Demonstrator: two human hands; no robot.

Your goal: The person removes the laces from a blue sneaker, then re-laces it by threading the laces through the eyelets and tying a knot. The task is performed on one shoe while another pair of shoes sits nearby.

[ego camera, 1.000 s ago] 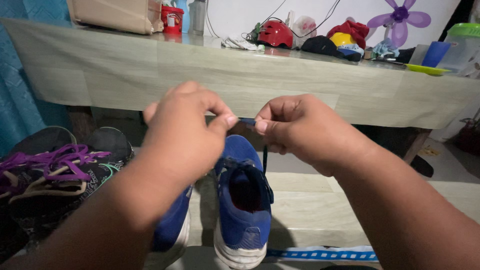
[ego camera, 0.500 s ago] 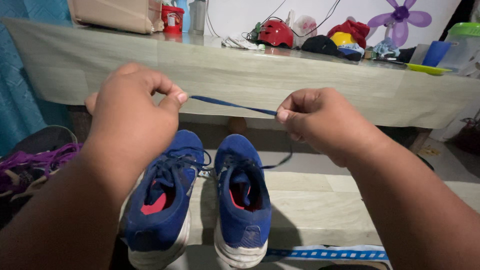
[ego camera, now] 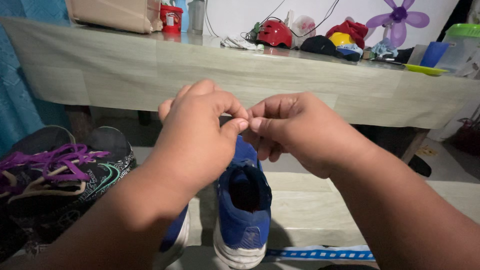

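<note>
Pinching together above the shoes, the left hand [ego camera: 200, 131] and right hand [ego camera: 300, 131] now meet thumb tip to thumb tip, where half a second ago they stood well apart with a blue lace stretched taut between them; that lace is now hidden inside the pinch, so each hand's fingers are closed tight, but what they hold cannot be told. Below the hands sits the blue fabric running shoe with a white sole [ego camera: 244, 210], heel toward the camera, upright on the pale wood-grain floor [ego camera: 310, 210]; its mate, the second blue shoe [ego camera: 172, 237], is mostly covered by the left forearm, whereas earlier both showed fully. To the left lies a black patterned sneaker with purple laces [ego camera: 60, 175]. Behind runs a long grey-green table [ego camera: 120, 70] carrying a red helmet [ego camera: 275, 34].
</note>
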